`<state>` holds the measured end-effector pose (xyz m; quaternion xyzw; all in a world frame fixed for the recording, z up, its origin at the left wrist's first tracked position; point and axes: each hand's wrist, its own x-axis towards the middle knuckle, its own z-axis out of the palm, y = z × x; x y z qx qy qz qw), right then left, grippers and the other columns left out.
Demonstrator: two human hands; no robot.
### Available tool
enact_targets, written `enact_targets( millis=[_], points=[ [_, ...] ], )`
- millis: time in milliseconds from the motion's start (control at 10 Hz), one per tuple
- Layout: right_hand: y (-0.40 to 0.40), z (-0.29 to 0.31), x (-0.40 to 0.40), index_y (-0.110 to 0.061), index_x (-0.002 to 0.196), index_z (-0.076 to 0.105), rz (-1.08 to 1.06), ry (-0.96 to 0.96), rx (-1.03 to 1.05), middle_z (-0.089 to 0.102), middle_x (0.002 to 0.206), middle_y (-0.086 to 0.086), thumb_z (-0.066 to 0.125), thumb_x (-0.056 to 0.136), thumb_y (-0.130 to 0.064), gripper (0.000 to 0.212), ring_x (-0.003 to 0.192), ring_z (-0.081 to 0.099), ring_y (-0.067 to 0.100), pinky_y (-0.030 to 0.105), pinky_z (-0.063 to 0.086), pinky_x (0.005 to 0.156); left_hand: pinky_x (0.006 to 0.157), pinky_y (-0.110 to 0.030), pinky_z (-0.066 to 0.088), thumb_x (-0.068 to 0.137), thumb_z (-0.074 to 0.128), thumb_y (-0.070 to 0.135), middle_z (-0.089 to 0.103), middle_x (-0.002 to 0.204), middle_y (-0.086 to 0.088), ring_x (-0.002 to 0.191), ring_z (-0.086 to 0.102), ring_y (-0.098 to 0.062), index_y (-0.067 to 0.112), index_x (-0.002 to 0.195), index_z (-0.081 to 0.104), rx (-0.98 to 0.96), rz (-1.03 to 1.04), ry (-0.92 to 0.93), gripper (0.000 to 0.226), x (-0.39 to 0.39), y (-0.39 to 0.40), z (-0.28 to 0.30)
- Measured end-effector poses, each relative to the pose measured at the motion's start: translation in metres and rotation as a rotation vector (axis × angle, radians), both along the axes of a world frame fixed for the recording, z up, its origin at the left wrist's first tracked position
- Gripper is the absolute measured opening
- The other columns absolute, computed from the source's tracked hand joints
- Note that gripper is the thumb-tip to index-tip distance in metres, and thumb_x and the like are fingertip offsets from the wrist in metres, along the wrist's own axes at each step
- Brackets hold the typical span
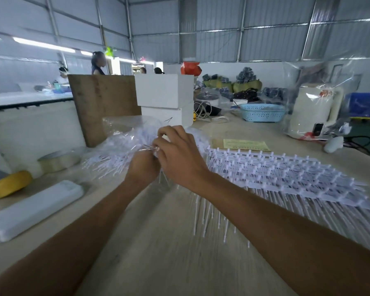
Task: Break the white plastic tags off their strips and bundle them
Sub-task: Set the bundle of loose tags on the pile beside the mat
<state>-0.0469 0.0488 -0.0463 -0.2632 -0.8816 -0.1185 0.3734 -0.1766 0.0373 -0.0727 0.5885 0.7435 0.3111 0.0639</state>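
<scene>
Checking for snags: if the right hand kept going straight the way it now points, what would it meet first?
Probably the loose tags in their clear bag, which the right hand already touches beside the left hand; depth is unclear.

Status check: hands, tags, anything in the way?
Left hand and right hand both grip a bundle of loose tags above the table. Stack of unbroken strips lies right. Nothing blocking.

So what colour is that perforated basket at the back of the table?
Light blue; the basket shows in the head view.
</scene>
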Motion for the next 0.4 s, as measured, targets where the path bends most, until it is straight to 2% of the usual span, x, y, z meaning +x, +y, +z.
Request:
enact_targets(
  millis=[100, 200, 300, 400],
  points=[
    [-0.001, -0.005, 0.006, -0.013, 0.117, 0.070, 0.002, 0.049, -0.071, 0.055, 0.134, 0.006, 0.052, 0.097, -0.010, 0.027, 0.128, 0.043, 0.025, 0.044, 0.037, 0.099, 0.088, -0.041, 0.052, 0.095, 0.048, 0.009, 0.072, 0.101, -0.016, 0.097, 0.066, -0.033, 0.001, 0.102, 0.070, 0.055, -0.124, 0.160, 0.024, 0.020, -0.040, 0.001],
    [-0.003, -0.011, 0.028, -0.015, 0.129, 0.065, 0.015, 0.101, -0.141, 0.052, 0.141, 0.006, 0.052, 0.098, -0.011, 0.034, 0.134, 0.041, 0.025, 0.044, 0.040, 0.103, 0.080, -0.039, 0.054, 0.087, 0.053, 0.002, 0.076, 0.090, -0.003, 0.084, 0.069, -0.022, 0.011, 0.088, 0.076, 0.244, -0.227, 0.202, 0.025, 0.025, -0.069, 0.009],
    [-0.012, -0.016, 0.064, -0.016, 0.140, 0.057, 0.081, 0.060, -0.274, 0.052, 0.146, 0.005, 0.051, 0.100, -0.009, 0.041, 0.136, 0.044, 0.023, 0.039, 0.039, 0.110, 0.075, -0.039, 0.057, 0.086, 0.055, 0.001, 0.069, 0.107, 0.005, 0.089, 0.066, -0.019, 0.022, 0.100, 0.072, 0.510, -0.200, 0.258, 0.030, 0.021, -0.084, 0.011],
    [-0.027, -0.033, 0.111, -0.021, 0.136, 0.060, 0.079, -0.011, -0.396, 0.057, 0.140, -0.002, 0.050, 0.102, -0.015, 0.035, 0.130, 0.051, 0.016, 0.029, 0.040, 0.107, 0.089, -0.046, 0.054, 0.091, 0.060, 0.009, 0.051, 0.139, -0.001, 0.121, 0.054, -0.026, 0.025, 0.131, 0.058, 0.430, -0.100, 0.360, 0.042, 0.007, -0.083, 0.005]
  ],
)
